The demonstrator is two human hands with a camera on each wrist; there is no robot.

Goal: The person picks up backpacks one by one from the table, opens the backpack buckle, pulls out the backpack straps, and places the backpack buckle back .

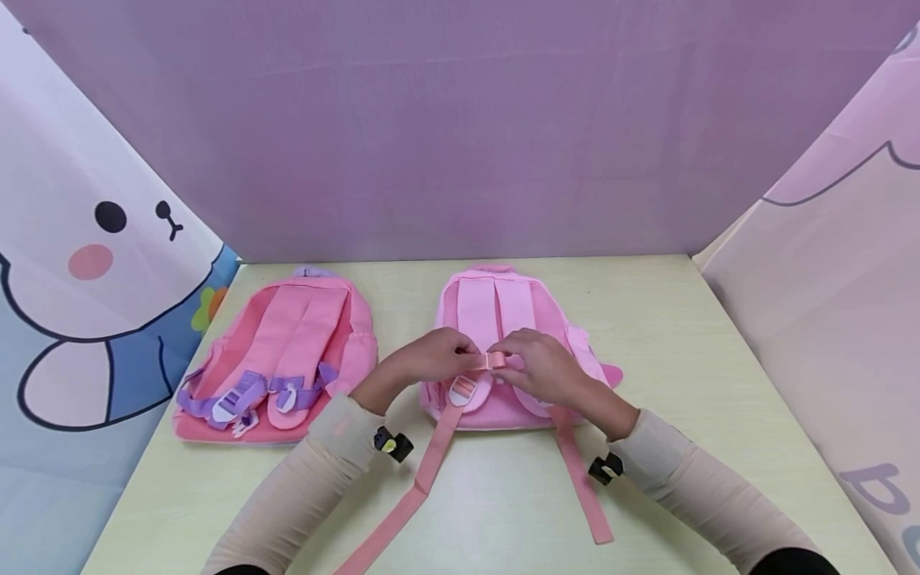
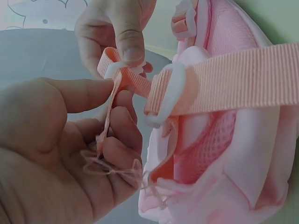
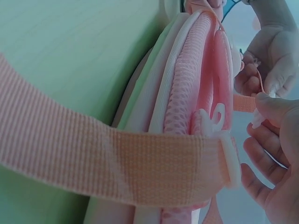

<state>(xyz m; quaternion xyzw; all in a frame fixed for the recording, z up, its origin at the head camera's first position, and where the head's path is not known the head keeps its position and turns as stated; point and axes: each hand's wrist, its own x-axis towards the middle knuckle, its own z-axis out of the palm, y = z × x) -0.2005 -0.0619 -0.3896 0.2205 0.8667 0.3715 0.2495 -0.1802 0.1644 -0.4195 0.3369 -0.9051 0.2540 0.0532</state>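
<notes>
A light pink backpack (image 1: 477, 307) lies with its shoulder straps facing up, both hands over its lower middle. My left hand (image 1: 442, 354) pinches a peach webbing strap (image 2: 108, 109) between thumb and forefinger; loose threads (image 2: 112, 167) trail from its frayed end. Opposite it, my right hand (image 1: 542, 367) pinches the looped part of the same strap at a small white buckle (image 2: 112, 70), thumb on top. Beside the hands, a white slide adjuster (image 1: 462, 390) sits at the bottom of the left shoulder strap, with webbing threaded through it.
Left of it lies a coral pink backpack (image 1: 302, 319) with purple straps and white buckles. Two long webbing tails (image 1: 424, 479) run from the light pink backpack toward the front of the pale table (image 1: 668, 479). A purple panel (image 1: 460, 136) stands behind.
</notes>
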